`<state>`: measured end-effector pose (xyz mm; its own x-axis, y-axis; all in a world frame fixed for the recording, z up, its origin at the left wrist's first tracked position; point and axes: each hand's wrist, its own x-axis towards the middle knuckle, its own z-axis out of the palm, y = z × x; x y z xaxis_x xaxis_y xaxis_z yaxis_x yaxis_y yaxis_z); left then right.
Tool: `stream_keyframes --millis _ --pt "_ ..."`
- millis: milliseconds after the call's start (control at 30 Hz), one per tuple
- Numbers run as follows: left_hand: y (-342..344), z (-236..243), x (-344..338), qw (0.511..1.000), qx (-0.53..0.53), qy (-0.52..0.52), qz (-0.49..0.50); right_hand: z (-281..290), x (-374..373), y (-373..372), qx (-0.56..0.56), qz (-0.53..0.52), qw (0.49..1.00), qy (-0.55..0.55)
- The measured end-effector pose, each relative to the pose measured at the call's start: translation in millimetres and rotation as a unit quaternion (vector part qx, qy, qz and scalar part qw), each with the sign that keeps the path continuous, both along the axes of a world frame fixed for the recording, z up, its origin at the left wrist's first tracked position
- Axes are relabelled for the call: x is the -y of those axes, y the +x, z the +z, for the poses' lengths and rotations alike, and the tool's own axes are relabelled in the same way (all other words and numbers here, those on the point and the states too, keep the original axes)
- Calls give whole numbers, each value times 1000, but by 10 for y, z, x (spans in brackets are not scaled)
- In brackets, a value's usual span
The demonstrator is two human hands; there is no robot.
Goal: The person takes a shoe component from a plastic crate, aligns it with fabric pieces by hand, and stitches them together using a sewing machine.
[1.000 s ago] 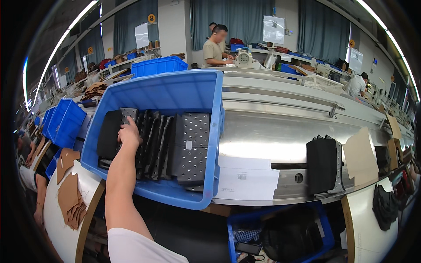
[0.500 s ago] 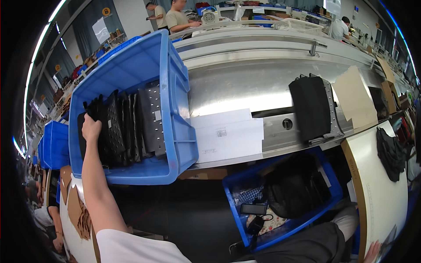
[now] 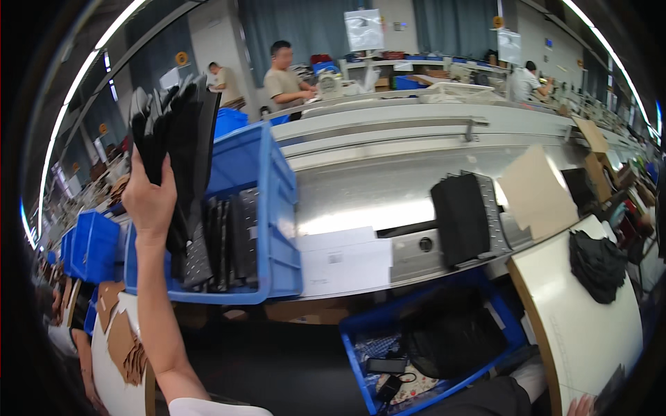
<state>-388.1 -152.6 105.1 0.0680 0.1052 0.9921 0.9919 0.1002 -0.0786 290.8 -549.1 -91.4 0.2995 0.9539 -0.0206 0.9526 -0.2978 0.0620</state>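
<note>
My left hand (image 3: pixel 149 201) is closed round a bundle of black fabric pieces (image 3: pixel 187 145), raised above the left end of a blue plastic bin (image 3: pixel 281 201). The lower ends of the bundle hang down into the bin. More black and dark grey pieces (image 3: pixel 236 236), some dotted with small light spots, stand upright inside it. At the lower right edge, only the fingers of my right hand (image 3: pixel 581 405) show. They lie stretched out on a white board (image 3: pixel 583 333) and hold nothing visible.
On the metal worktop (image 3: pixel 361 184) lie white paper sheets (image 3: pixel 343 260), a stack of black pieces (image 3: pixel 461 218) and beige card (image 3: pixel 538 191). A lower blue bin (image 3: pixel 430 340) holds a bag and a phone. Black cloth (image 3: pixel 596 267) lies on the white board. People work beyond.
My left hand has lifted the bundle of black fabric pieces up out of the bin. The view has tilted upward and shifted. My right hand remains at the lower right edge.
</note>
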Motion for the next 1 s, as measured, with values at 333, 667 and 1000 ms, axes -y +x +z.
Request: stream_keyframes --millis 333,667,1000 --pt "3032 543 -1025 933 -242 -263 -53 25 21 47 -46 -5 998 35" --pt "5017 -1279 -1814 732 -34 -658 -173 -53 24 134 -42 11 997 67" --pt "4146 -1101 -1858 819 46 -500 -278 -6 54 72 -38 -5 996 82"
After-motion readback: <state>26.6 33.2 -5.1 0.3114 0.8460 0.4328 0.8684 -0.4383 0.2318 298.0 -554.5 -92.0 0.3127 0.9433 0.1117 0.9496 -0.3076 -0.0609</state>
